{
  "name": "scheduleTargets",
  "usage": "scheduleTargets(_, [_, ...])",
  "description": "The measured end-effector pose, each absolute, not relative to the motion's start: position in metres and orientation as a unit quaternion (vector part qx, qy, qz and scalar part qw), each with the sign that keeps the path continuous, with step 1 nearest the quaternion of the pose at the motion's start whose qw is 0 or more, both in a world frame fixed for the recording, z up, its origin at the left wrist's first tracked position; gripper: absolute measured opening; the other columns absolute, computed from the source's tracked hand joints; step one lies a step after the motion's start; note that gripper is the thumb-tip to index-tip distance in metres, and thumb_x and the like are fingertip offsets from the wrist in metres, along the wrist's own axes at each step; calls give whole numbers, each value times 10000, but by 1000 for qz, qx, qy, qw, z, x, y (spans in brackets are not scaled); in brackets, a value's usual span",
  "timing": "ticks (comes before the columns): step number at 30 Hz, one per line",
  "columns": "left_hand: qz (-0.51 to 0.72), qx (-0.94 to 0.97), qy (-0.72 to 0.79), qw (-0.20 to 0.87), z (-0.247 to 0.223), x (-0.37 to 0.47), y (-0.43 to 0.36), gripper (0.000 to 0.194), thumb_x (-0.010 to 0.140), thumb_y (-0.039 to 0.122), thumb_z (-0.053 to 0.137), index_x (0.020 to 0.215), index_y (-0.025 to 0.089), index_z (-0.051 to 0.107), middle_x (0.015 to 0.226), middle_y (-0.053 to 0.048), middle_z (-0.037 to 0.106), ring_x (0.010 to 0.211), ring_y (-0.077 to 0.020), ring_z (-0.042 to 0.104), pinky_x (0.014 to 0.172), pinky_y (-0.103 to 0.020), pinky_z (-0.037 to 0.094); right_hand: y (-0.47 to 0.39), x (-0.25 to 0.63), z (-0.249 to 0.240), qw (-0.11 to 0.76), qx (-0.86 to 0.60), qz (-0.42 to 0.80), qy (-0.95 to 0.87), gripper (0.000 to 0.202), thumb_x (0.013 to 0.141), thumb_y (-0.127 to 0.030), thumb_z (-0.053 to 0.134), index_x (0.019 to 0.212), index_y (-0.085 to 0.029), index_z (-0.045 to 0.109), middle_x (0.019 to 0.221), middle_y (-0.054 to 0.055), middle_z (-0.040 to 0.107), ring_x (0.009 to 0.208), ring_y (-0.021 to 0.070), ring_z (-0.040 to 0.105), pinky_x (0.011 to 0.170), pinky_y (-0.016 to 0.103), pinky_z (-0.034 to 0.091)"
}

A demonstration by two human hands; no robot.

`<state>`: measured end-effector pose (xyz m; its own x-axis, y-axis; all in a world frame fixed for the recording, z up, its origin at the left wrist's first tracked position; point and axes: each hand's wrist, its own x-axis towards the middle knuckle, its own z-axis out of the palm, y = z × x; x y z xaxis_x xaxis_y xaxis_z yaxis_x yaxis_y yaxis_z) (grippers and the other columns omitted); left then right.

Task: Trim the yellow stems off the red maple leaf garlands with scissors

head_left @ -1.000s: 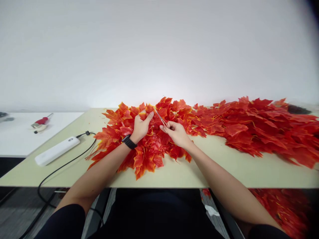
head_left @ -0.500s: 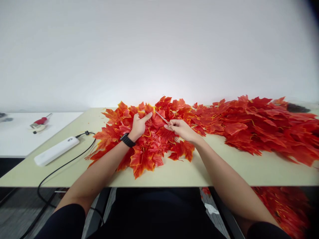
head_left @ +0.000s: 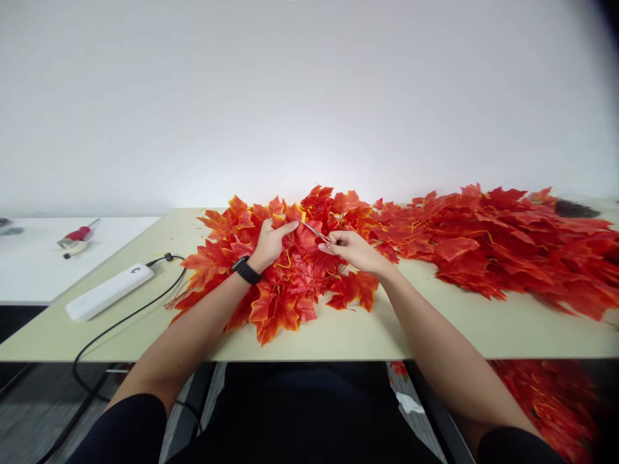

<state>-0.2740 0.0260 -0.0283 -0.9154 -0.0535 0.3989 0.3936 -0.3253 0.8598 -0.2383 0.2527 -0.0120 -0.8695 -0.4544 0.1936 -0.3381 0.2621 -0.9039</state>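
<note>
My left hand (head_left: 271,245), with a black watch on its wrist, is closed in a pinch on an orange artificial maple leaf (head_left: 294,211) with yellow edges. In my right hand (head_left: 354,250) is a slim pair of metal scissors (head_left: 315,232), its tips pointing left and touching or nearly touching the spot by my left thumb. Whether the blades are apart is too fine to tell. Beneath both hands spreads a heap of red and orange artificial maple leaves (head_left: 300,277) with thin stems; it hides the curled fingers of my left hand in part.
A larger pile of red leaves (head_left: 483,248) covers the table's right side. On the left lie a white power bank (head_left: 110,291) with a black cable (head_left: 126,318) and a red-and-white object (head_left: 76,238). More leaves (head_left: 551,406) are below the table (head_left: 348,345) at right.
The scissor tips have dipped slightly and come closer to my left thumb. My left hand and its leaf have shifted a little to the right.
</note>
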Motion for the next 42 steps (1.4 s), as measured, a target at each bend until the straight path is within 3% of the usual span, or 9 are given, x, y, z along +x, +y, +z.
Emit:
scheduleTargets(8, [-808,-140,-557,131,-25,-272,27,385,553,357,976,675,141,682,711,3,696,683,-121,652,704,-236,538,261,-245,-17,29,-272,-554,786,568,856,-551,751,720,-200,326,720,-33,383,699,110,427,702,269,393])
scheduleTargets(21, [-792,-161,-573,136,-27,-274,27,324,596,356,957,697,151,726,747,-7,729,712,-129,662,709,-238,548,257,-241,-12,27,-266,-548,793,613,829,-581,772,687,-200,313,675,-49,331,644,91,314,621,262,264])
scheduleTargets(37, [-798,-168,-560,148,-25,-269,29,287,672,372,924,781,155,771,821,-23,763,757,-142,695,760,-248,575,249,-239,-21,19,-215,-558,801,631,814,-657,766,691,-198,350,654,-33,388,601,93,321,553,260,271])
scheduleTargets(42, [-809,-149,-539,181,-28,-268,34,293,690,368,925,818,156,769,857,-26,774,778,-144,708,784,-258,585,237,-236,-23,-6,-210,-590,779,689,737,-682,819,651,-198,336,623,-42,347,589,81,293,534,254,219])
